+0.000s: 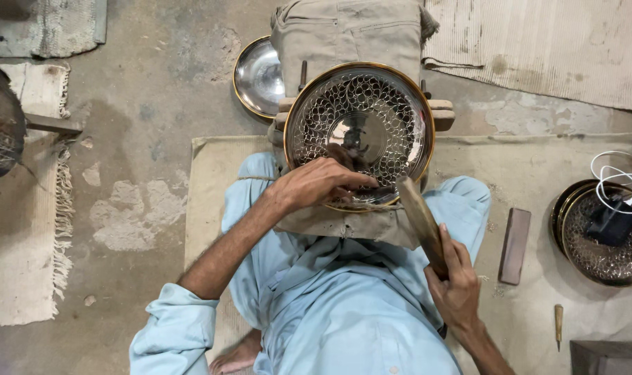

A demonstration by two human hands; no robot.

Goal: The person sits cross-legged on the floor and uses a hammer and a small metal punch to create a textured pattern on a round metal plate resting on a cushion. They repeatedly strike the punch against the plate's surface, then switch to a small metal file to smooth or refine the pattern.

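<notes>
Right now the left hand (314, 184) presses on the patterned metal plate's (361, 132) near rim, its fingertips pinching something hidden; the right hand (456, 285) grips a wooden mallet (421, 222) just beside.

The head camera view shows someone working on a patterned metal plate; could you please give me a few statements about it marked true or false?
1. The left hand rests on the near rim of the patterned metal plate. True.
2. The right hand holds a pair of pliers. False: it grips a wooden mallet, whose upper end sits by the plate's near edge.
3. A plain shiny dish lies behind and to the left of the patterned plate. True.
4. The stacked plates on the right are bare. False: a dark object with a white cable lies on them.
5. A rectangular brown block lies on the mat. True.
</notes>
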